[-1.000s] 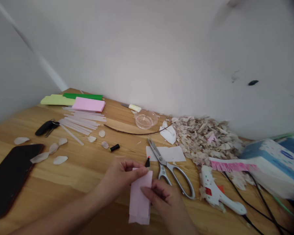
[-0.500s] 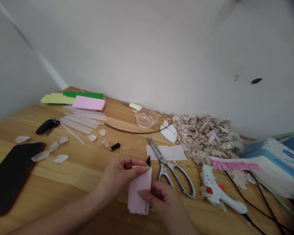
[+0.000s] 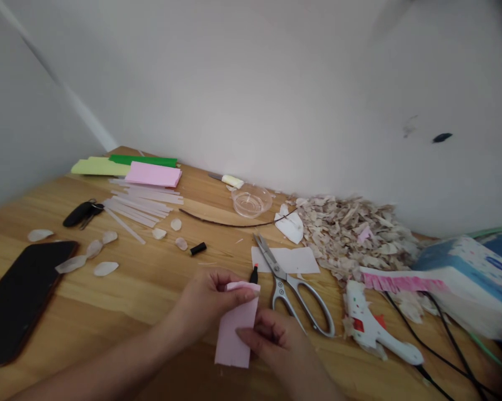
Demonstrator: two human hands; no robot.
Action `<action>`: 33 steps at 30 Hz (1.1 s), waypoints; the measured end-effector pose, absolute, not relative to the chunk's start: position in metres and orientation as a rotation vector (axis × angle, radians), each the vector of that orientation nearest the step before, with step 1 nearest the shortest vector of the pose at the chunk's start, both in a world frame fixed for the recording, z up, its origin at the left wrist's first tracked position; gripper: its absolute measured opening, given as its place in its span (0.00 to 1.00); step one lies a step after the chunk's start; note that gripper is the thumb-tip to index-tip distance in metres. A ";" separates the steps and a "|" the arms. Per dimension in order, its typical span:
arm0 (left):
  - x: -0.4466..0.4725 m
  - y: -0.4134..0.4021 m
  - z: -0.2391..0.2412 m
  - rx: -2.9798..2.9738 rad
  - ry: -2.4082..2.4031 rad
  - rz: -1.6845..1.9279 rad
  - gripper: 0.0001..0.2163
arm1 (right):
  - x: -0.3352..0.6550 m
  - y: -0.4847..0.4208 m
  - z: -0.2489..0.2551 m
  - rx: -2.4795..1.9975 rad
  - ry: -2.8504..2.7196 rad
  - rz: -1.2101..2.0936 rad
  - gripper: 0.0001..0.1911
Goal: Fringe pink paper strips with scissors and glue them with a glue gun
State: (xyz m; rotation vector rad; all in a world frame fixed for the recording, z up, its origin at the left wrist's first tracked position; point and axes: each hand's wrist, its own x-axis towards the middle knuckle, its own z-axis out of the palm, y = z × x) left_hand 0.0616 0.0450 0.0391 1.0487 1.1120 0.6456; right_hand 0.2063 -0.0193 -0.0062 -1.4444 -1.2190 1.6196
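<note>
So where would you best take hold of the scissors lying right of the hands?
Probably by the looped handles of the scissors, coming from the near right. They lie flat, loops toward the person and free, blades pointing away over the white paper.

A pale, plain wall (image 3: pixel 251 94) fills the upper half of the frame, meeting a second wall (image 3: pixel 20 139) at a corner on the left. A small dark mark (image 3: pixel 442 137) sits on the wall at upper right. Below, a light wooden table (image 3: pixel 121 289) with visible grain spans the lower half. The light is soft and even.
</note>
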 end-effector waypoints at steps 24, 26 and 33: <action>0.054 0.051 0.049 1.046 1.128 0.663 0.09 | 0.210 -0.020 -0.004 -1.467 -1.259 1.665 0.12; 0.053 0.051 0.049 1.072 1.100 0.630 0.10 | 0.210 -0.022 -0.006 -1.484 -1.252 1.693 0.12; 0.055 0.048 0.046 1.149 1.080 0.558 0.10 | 0.205 -0.026 -0.013 -1.462 -1.236 1.742 0.11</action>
